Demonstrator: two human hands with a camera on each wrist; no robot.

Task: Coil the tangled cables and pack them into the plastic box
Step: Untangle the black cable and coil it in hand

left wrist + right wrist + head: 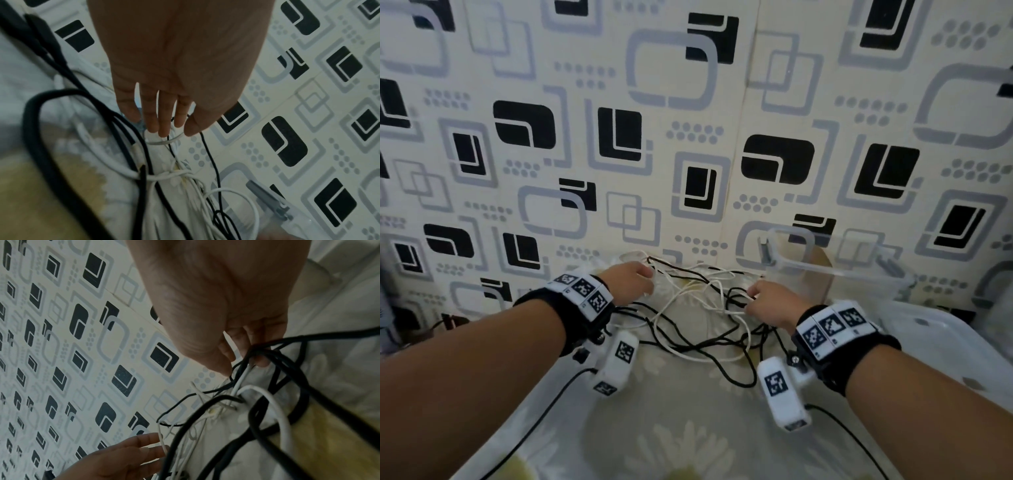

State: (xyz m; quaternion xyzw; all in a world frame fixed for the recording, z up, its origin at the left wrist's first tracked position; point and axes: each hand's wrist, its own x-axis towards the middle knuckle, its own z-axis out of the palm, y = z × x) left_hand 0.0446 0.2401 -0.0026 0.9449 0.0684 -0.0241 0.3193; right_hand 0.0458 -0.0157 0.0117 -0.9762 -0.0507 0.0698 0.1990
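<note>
A tangle of black and white cables (705,315) lies on a flower-print cloth between my hands. My left hand (643,282) reaches into its left side; in the left wrist view its fingers (162,128) are nearly straight and touch a thin white cable loop (164,142). My right hand (755,298) is at the tangle's right side; the right wrist view shows this hand (244,363) curled round a bunch of black cables (267,352) and one white strand. The clear plastic box (825,263) stands behind the right hand, by the wall.
A patterned wall (688,137) rises directly behind the cables. A white lid (945,342) lies at the right, beside my right wrist. The box's grey latch (265,196) shows in the left wrist view. Black wrist-camera leads (534,421) trail toward me over the cloth (688,428).
</note>
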